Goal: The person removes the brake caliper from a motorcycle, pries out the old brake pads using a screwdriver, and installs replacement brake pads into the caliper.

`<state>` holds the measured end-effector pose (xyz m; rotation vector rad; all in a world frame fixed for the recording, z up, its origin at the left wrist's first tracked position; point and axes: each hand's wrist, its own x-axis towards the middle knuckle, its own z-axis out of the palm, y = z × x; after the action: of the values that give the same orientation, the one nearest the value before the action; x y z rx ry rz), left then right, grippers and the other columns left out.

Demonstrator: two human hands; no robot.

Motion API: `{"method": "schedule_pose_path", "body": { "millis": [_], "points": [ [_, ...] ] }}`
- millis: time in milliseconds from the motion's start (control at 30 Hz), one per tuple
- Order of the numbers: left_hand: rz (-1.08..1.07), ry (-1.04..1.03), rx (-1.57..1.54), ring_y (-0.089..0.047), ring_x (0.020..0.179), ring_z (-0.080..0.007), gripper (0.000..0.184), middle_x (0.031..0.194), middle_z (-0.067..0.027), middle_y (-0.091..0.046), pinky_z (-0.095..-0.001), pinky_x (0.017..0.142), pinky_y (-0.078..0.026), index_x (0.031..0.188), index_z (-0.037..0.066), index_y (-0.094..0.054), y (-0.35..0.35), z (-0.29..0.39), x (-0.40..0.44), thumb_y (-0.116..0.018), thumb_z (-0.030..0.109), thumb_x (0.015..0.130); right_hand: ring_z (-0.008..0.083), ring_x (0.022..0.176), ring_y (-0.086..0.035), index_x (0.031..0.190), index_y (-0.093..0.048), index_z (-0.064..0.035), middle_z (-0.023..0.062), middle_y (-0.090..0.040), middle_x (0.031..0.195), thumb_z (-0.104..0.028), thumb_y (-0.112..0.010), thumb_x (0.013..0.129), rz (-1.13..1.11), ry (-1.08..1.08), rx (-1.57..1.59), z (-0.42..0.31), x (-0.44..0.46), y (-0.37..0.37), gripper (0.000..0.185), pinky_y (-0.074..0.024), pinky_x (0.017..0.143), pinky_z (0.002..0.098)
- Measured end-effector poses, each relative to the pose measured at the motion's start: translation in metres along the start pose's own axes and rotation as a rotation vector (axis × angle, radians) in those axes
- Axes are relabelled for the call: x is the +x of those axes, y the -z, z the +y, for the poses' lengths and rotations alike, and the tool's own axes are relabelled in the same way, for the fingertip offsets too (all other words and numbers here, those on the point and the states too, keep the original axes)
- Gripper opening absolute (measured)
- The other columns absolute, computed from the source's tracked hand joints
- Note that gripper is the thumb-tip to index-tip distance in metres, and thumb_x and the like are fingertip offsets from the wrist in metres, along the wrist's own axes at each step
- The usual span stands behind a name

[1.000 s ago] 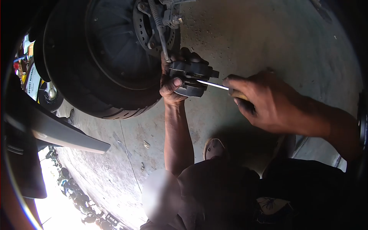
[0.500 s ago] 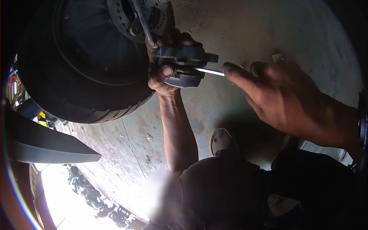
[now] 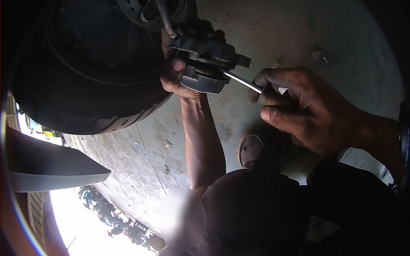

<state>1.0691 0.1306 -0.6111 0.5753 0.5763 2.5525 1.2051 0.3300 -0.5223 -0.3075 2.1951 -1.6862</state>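
- Brake caliper (image 3: 211, 50) of dark, nearly black material, its surface dull and matte, with paler grey edges catching a little light along the nearer half.
- It has a blocky shape: a far half and a near half with a deep, shadowed slot running between them, and a squared tab jutting out at the right end. Finer detail inside the slot is too dark to make out.
- It is raised in the far middle of the scene, just right of the tyre (image 3: 111, 104), tilted so that its right end dips slightly nearer.
- Left hand (image 3: 173, 80) is curled around the caliper's left end, thumb on the near side and fingers behind the far side, gripping it.
- Right hand (image 3: 314, 113), to the right, is closed around the handle end of a slim tool; the fingers mostly cover the handle.
- Bright metal shaft (image 3: 243, 81) of that tool slants far and left into the right part of the slot, its tip hidden there.
- Grey tube (image 3: 164, 18) comes down to the left hand's fingers, beside a perforated disc (image 3: 131, 12).
- Concrete floor (image 3: 239, 113) lies below, with a shoe (image 3: 253, 149) nearer the person.
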Motion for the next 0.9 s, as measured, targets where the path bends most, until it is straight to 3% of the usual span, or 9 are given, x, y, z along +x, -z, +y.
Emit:
{"method": "schedule_pose_path", "body": {
  "millis": [233,333,400,467,533,600,667,800,900],
  "points": [
    [0.059,0.013,0.060,-0.058,0.098,-0.0338,0.060,0.108,-0.0193,-0.053,-0.0506,0.082,-0.053,0.125,0.005,-0.046,-0.001,-0.003,-0.003,-0.060,0.022,0.069,0.0104,0.076,-0.060,0.107,-0.054,0.0035,0.0022,-0.054,0.074,-0.013,-0.058,0.087,-0.257,-0.462,0.307,-0.010,0.012,0.011,0.026,-0.0503,0.071,0.0277],
    [0.181,0.146,0.349,-0.063,0.095,-0.0311,0.051,0.108,-0.0174,-0.059,-0.0479,0.077,-0.055,0.122,0.005,-0.051,-0.007,0.013,-0.009,-0.057,0.029,0.078,0.0181,0.085,-0.063,0.112,-0.054,0.0042,0.0083,-0.060,0.083,-0.013,-0.059,0.088,0.071,0.048,-0.159,0.016,0.006,0.000,0.030,-0.0512,0.080,0.0326],
    [0.268,0.211,0.527,-0.065,0.091,-0.0300,0.046,0.104,-0.0162,-0.063,-0.0474,0.074,-0.056,0.119,0.004,-0.054,-0.021,0.022,-0.012,-0.057,0.033,0.083,0.0226,0.090,-0.062,0.116,-0.054,0.0044,0.0138,-0.063,0.092,-0.012,-0.060,0.088,0.182,0.144,-0.533,0.020,0.005,0.001,0.034,-0.0490,0.085,0.0344],
    [0.436,0.474,0.749,-0.068,0.077,-0.0223,0.046,0.092,-0.0131,-0.066,-0.0351,0.063,-0.059,0.117,0.006,-0.052,-0.046,0.032,-0.009,-0.067,0.029,0.080,0.0249,0.085,-0.062,0.118,-0.055,0.0007,0.0159,-0.062,0.091,-0.010,-0.061,0.087,0.154,0.226,-0.510,0.016,0.010,0.007,0.034,-0.0492,0.080,0.0360],
    [0.398,0.518,0.747,-0.069,0.071,-0.0203,0.042,0.084,-0.0102,-0.067,-0.0320,0.058,-0.058,0.112,0.004,-0.056,-0.050,0.039,-0.005,-0.070,0.029,0.082,0.0273,0.078,-0.060,0.120,-0.056,-0.0032,0.0151,-0.062,0.086,-0.007,-0.061,0.085,0.046,0.132,-0.780,0.004,0.011,0.015,0.035,-0.0485,0.075,0.0383],
    [0.284,0.548,0.510,-0.068,0.085,-0.0286,0.055,0.099,-0.0185,-0.066,-0.0478,0.068,-0.058,0.121,0.004,-0.053,-0.044,0.043,0.003,-0.065,0.041,0.082,0.0297,0.073,-0.058,0.121,-0.056,-0.0062,0.0132,-0.061,0.082,-0.005,-0.061,0.084,0.031,0.157,-0.829,-0.005,0.011,0.015,0.037,-0.0474,0.074,0.0403],
    [0.260,0.444,0.530,-0.068,0.085,-0.0283,0.051,0.097,-0.0168,-0.066,-0.0444,0.070,-0.059,0.119,0.005,-0.055,-0.047,0.025,0.009,-0.066,0.037,0.081,0.0292,0.075,-0.059,0.119,-0.057,-0.0054,0.0125,-0.062,0.082,-0.004,-0.061,0.083,0.031,-0.093,-1.105,-0.029,0.006,0.006,0.036,-0.0470,0.075,0.0397],
    [0.379,0.337,0.598,-0.066,0.074,-0.0273,0.055,0.091,-0.0201,-0.066,-0.0334,0.057,-0.052,0.101,-0.008,-0.060,-0.029,0.004,0.008,-0.067,0.042,0.080,0.0256,0.081,-0.061,0.120,-0.055,-0.0053,0.0112,-0.061,0.081,-0.005,-0.061,0.082,-0.003,-0.100,-0.693,-0.008,0.013,0.016,0.038,-0.0484,0.077,0.0381],
    [0.274,0.399,0.385,-0.061,0.069,-0.0229,0.049,0.092,-0.0205,-0.065,-0.0304,0.056,-0.049,0.100,-0.007,-0.061,-0.042,0.006,0.014,-0.062,0.038,0.083,0.0198,0.071,-0.063,0.124,-0.050,-0.0038,0.0095,-0.059,0.078,-0.006,-0.061,0.083,0.233,0.363,-0.683,0.009,0.007,0.025,0.043,-0.0523,0.065,0.0338]
  ]
}}
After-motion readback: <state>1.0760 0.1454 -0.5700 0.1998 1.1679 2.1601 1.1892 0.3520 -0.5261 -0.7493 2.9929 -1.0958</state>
